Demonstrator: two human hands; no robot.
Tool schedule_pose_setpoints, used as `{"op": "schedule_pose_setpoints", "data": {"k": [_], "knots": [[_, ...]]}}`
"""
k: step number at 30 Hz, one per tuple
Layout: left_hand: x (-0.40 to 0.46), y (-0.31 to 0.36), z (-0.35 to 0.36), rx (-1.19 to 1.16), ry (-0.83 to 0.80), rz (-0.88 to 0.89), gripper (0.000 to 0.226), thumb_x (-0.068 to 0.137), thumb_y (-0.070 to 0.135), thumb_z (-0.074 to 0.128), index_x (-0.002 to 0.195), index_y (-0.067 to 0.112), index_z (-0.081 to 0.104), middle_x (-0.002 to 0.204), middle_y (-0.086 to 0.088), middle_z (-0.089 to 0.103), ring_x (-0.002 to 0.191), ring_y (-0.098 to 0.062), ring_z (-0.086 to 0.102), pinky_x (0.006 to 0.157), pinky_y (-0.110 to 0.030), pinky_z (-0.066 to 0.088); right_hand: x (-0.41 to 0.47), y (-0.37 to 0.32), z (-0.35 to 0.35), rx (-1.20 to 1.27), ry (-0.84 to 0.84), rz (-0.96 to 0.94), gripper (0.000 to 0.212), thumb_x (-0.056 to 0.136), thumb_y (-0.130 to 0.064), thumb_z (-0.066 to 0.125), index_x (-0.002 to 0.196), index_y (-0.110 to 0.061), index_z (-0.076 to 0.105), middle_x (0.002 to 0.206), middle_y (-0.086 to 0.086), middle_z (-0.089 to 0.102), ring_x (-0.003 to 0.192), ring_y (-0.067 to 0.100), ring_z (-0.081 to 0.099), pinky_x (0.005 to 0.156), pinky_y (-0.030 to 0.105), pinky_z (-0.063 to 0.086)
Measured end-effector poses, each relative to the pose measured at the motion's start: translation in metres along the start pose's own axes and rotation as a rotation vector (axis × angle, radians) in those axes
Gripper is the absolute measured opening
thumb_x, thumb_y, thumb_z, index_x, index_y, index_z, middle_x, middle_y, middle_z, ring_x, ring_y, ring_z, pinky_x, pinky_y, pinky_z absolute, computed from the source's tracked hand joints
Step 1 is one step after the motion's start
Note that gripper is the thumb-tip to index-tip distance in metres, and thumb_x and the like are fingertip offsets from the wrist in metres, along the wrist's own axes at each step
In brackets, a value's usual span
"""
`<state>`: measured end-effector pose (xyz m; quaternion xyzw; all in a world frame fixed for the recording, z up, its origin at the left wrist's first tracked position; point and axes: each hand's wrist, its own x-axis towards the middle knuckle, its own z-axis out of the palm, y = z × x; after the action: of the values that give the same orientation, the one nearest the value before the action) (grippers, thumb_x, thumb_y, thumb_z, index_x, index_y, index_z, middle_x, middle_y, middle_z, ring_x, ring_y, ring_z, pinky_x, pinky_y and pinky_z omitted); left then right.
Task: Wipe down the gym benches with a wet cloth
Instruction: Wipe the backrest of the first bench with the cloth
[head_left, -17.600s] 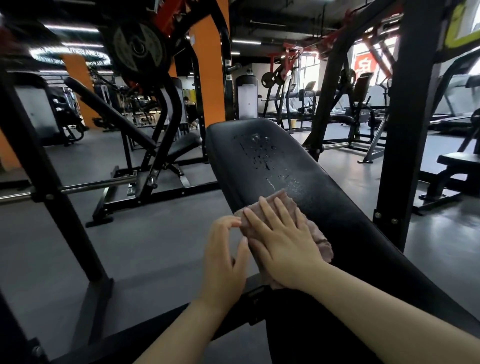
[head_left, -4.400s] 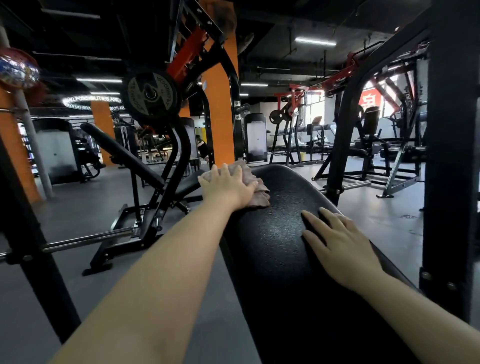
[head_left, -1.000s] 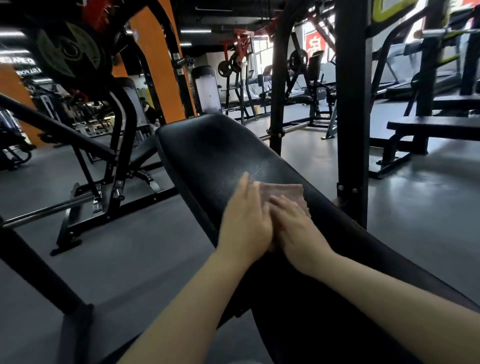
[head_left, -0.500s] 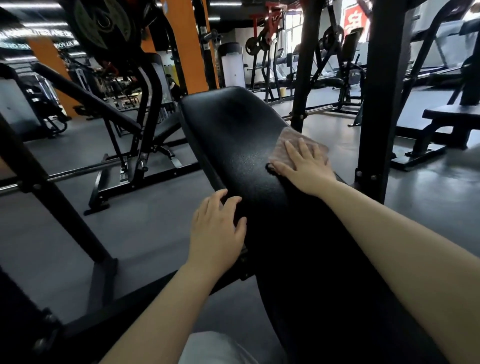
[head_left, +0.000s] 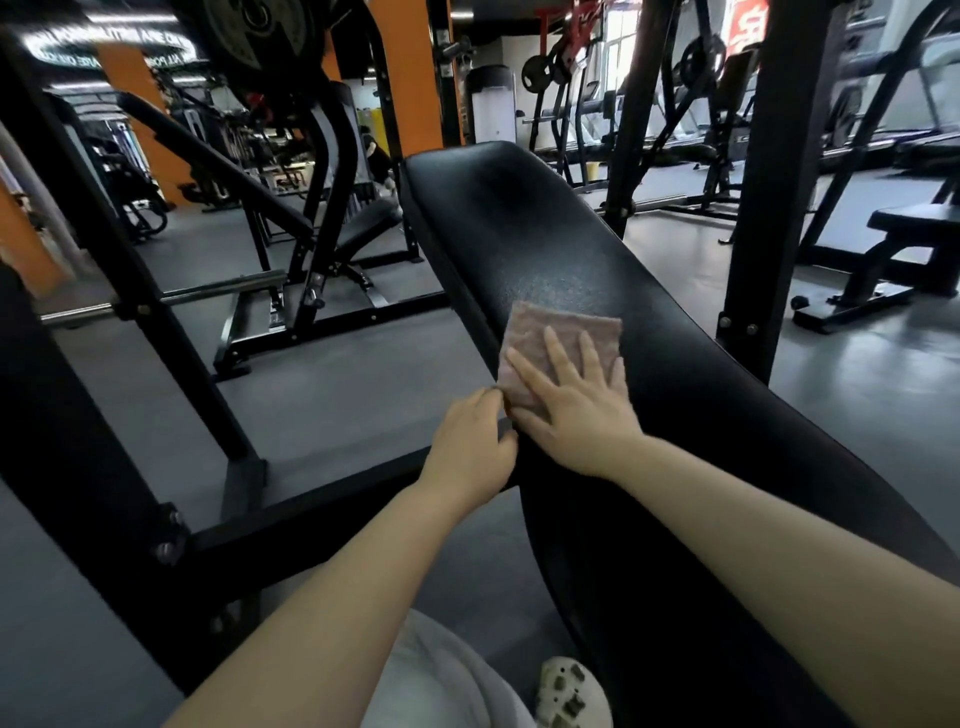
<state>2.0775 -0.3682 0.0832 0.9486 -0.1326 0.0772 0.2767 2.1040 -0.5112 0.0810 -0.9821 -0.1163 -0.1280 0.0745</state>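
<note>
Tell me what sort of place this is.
A commercial gym, most likely: a padded black bench being wiped, weight plates on machine racks, and treadmills by the windows.

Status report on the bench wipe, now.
Right hand flat on cloth, pressing it to bench pad. Left hand at pad's left edge, fingertips by cloth corner; grip unclear. Pad ahead unobstructed.

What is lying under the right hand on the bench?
Under the right hand lies a pink cloth, flat on the black bench pad. Its far part shows; the part beneath the palm is covered.
</note>
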Motion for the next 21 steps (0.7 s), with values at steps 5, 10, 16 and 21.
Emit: {"op": "schedule_pose_setpoints", "data": {"k": [5, 10, 16, 21], "knots": [[-0.001, -0.009, -0.005, -0.034, -0.004, -0.084, 0.032, 0.091, 0.017, 0.047, 0.121, 0.009, 0.054, 0.124, -0.009, 0.055, 0.116, -0.027, 0.047, 0.096, -0.043, 0.042, -0.001, -0.012, 0.003, -0.065, -0.001, -0.002, 0.061, 0.093, -0.06, 0.03, 0.146, -0.05, 0.0, 0.158, -0.001, -0.018, 0.142, 0.036, -0.019, 0.111, 0.063, -0.003], [0.014, -0.023, -0.018, -0.089, -0.002, -0.152, 0.056, 0.095, 0.018, 0.046, 0.147, 0.014, 0.027, 0.149, -0.007, 0.034, 0.137, -0.024, 0.028, 0.108, -0.034, 0.029, 0.067, -0.034, -0.007, -0.131, 0.008, -0.043, 0.067, 0.093, -0.048, 0.041, 0.147, -0.045, 0.002, 0.157, 0.002, -0.02, 0.141, 0.04, -0.019, 0.108, 0.068, -0.002], [0.01, -0.055, -0.034, 0.056, 0.047, -0.142, 0.06, 0.096, 0.022, 0.046, 0.149, 0.017, 0.019, 0.152, -0.004, 0.027, 0.139, -0.023, 0.021, 0.11, -0.032, 0.023, 0.117, -0.048, -0.014, -0.201, 0.001, -0.086, 0.081, 0.086, -0.034, 0.055, 0.149, -0.039, 0.004, 0.156, 0.003, -0.023, 0.141, 0.04, -0.02, 0.108, 0.067, -0.003], [0.007, -0.062, -0.032, 0.1, 0.096, -0.106, 0.065, 0.095, 0.027, 0.05, 0.15, 0.019, 0.016, 0.152, -0.002, 0.025, 0.138, -0.023, 0.021, 0.11, -0.031, 0.022, 0.072, -0.029, -0.008, -0.25, 0.005, -0.267, 0.064, 0.091, -0.043, 0.047, 0.148, -0.031, 0.022, 0.157, 0.001, -0.019, 0.143, 0.035, -0.016, 0.112, 0.06, -0.001]]}}
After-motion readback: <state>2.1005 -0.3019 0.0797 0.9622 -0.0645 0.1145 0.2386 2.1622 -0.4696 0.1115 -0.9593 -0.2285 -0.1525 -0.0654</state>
